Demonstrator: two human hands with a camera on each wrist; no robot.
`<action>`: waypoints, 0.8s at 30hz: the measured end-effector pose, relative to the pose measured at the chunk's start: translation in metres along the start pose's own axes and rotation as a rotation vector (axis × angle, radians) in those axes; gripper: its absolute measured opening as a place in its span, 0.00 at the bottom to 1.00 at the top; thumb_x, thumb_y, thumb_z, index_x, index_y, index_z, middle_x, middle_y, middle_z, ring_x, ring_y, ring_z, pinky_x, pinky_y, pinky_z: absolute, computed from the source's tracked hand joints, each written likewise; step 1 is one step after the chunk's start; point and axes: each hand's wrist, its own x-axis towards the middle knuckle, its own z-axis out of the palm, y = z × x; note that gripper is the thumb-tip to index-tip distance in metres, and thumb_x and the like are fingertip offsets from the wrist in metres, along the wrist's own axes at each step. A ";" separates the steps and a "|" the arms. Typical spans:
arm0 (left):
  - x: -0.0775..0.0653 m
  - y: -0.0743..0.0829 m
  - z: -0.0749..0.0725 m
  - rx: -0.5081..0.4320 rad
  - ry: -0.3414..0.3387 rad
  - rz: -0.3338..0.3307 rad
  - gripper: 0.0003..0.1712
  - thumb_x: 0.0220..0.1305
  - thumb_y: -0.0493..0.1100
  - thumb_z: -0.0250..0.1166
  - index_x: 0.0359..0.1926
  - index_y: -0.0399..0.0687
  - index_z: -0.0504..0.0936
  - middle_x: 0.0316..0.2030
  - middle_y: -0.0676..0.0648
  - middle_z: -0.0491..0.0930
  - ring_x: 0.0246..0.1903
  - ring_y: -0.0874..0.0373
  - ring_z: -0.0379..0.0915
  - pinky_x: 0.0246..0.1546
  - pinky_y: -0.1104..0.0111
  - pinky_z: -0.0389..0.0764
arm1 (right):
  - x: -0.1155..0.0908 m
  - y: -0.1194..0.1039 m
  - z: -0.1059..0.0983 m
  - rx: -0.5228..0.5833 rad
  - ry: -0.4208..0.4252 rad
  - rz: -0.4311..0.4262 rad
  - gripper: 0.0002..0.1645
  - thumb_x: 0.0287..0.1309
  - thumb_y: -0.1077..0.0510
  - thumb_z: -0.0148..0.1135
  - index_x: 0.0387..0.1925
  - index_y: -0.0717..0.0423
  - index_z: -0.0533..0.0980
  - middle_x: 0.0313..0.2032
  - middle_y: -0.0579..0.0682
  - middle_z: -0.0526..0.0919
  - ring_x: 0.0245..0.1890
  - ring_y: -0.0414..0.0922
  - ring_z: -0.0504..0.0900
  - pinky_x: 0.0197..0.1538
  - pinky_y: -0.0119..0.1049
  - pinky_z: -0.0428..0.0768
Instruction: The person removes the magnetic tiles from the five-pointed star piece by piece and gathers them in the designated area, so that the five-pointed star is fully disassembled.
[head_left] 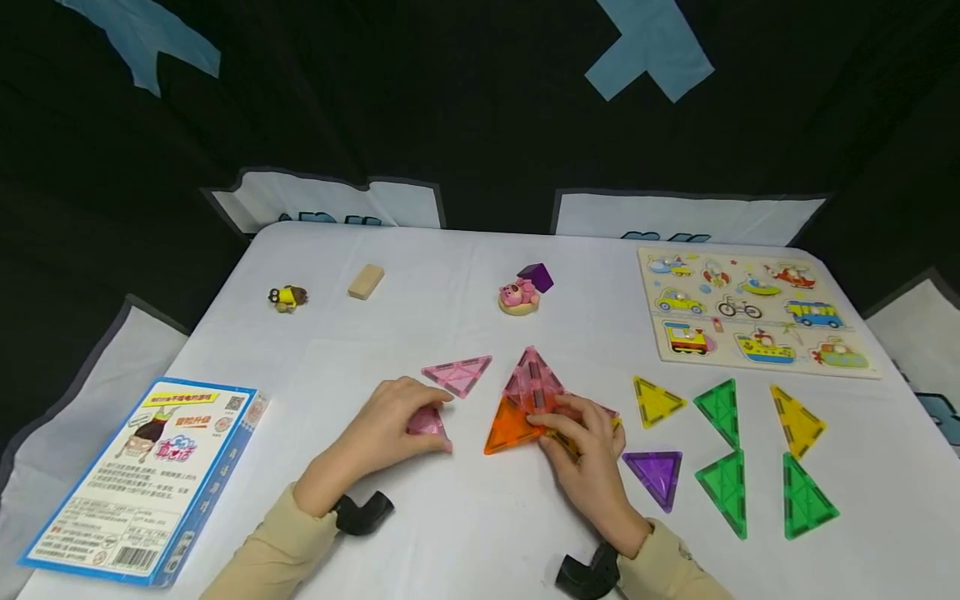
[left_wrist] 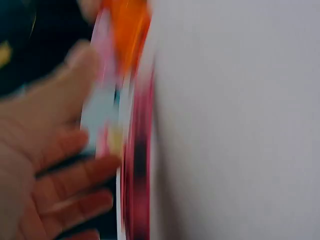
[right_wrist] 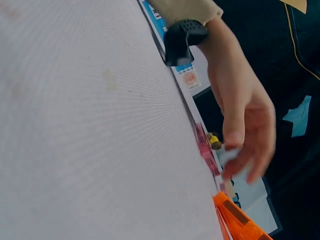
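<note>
Centre frame, right hand (head_left: 585, 446) grips orange-and-pink tile build (head_left: 534, 385), best lightly; left of it, left hand (head_left: 386, 421), fingers loose over pink tile (head_left: 427, 422), should pinch edges.

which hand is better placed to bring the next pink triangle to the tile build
Probably the left hand: it is right at one pink triangle, with another just beyond, while the right hand holds the tile build.

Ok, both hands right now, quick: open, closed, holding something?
Left hand: open, holding nothing, near a pink triangle tile.
Right hand: closed, holding the pink-and-orange tile build.
</note>
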 end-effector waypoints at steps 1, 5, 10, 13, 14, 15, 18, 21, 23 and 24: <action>0.003 0.008 0.005 0.033 -0.025 0.001 0.34 0.41 0.57 0.72 0.50 0.46 0.77 0.37 0.54 0.78 0.42 0.57 0.69 0.48 0.58 0.64 | 0.000 0.000 0.000 0.001 -0.002 0.001 0.18 0.45 0.68 0.68 0.37 0.45 0.82 0.52 0.53 0.71 0.56 0.53 0.60 0.50 0.66 0.35; 0.017 0.035 0.024 0.057 -0.110 0.002 0.39 0.42 0.60 0.71 0.54 0.46 0.73 0.39 0.53 0.76 0.44 0.55 0.66 0.49 0.56 0.64 | -0.001 0.000 0.001 -0.007 -0.007 0.003 0.17 0.46 0.66 0.67 0.38 0.45 0.81 0.52 0.53 0.70 0.56 0.53 0.59 0.50 0.66 0.37; 0.031 0.048 0.043 -0.075 -0.051 -0.059 0.32 0.42 0.53 0.73 0.48 0.46 0.75 0.37 0.51 0.76 0.40 0.57 0.67 0.43 0.60 0.67 | 0.000 0.000 -0.002 -0.015 0.017 0.006 0.17 0.47 0.66 0.66 0.40 0.45 0.81 0.51 0.52 0.71 0.55 0.52 0.60 0.48 0.63 0.42; 0.033 0.052 0.050 -0.073 -0.017 -0.103 0.35 0.38 0.55 0.74 0.48 0.47 0.76 0.37 0.52 0.75 0.40 0.57 0.67 0.41 0.61 0.66 | 0.000 0.001 -0.003 -0.011 0.022 0.007 0.18 0.48 0.66 0.66 0.41 0.45 0.81 0.51 0.52 0.72 0.54 0.52 0.61 0.46 0.61 0.44; 0.033 0.053 0.052 -0.051 -0.015 -0.105 0.36 0.37 0.56 0.75 0.49 0.47 0.76 0.38 0.51 0.75 0.40 0.57 0.66 0.41 0.62 0.66 | 0.000 0.001 -0.003 -0.007 0.024 0.008 0.18 0.48 0.66 0.66 0.41 0.45 0.81 0.51 0.52 0.72 0.54 0.52 0.61 0.46 0.61 0.44; 0.033 0.053 0.053 -0.025 -0.016 -0.104 0.36 0.38 0.57 0.74 0.50 0.48 0.76 0.39 0.51 0.75 0.40 0.57 0.66 0.42 0.62 0.65 | 0.000 0.001 -0.002 -0.003 0.026 0.008 0.18 0.48 0.66 0.66 0.41 0.45 0.81 0.50 0.52 0.72 0.54 0.52 0.61 0.46 0.60 0.45; 0.034 0.054 0.052 0.006 0.000 -0.100 0.29 0.44 0.53 0.72 0.48 0.48 0.78 0.40 0.51 0.78 0.39 0.56 0.67 0.40 0.62 0.67 | 0.000 0.001 -0.002 0.014 0.039 0.014 0.17 0.48 0.66 0.66 0.40 0.47 0.81 0.50 0.52 0.73 0.54 0.51 0.61 0.45 0.57 0.46; 0.034 0.051 0.049 -0.129 0.024 -0.159 0.20 0.49 0.46 0.70 0.45 0.49 0.82 0.36 0.52 0.80 0.33 0.59 0.70 0.36 0.66 0.70 | 0.000 0.001 -0.002 0.026 0.040 0.023 0.17 0.48 0.66 0.66 0.41 0.47 0.81 0.50 0.51 0.73 0.54 0.51 0.62 0.45 0.55 0.47; 0.033 0.047 0.047 -0.244 0.034 -0.205 0.16 0.50 0.45 0.69 0.43 0.49 0.83 0.35 0.52 0.81 0.29 0.63 0.69 0.30 0.70 0.71 | 0.000 0.001 -0.003 0.028 0.037 0.027 0.16 0.48 0.65 0.66 0.41 0.47 0.81 0.50 0.51 0.73 0.54 0.50 0.62 0.45 0.54 0.47; 0.032 0.046 0.046 -0.304 0.036 -0.224 0.16 0.50 0.44 0.69 0.42 0.49 0.84 0.35 0.51 0.82 0.28 0.64 0.70 0.28 0.71 0.71 | 0.000 0.001 -0.003 0.028 0.035 0.029 0.16 0.48 0.65 0.66 0.41 0.47 0.81 0.50 0.51 0.73 0.54 0.50 0.62 0.45 0.54 0.47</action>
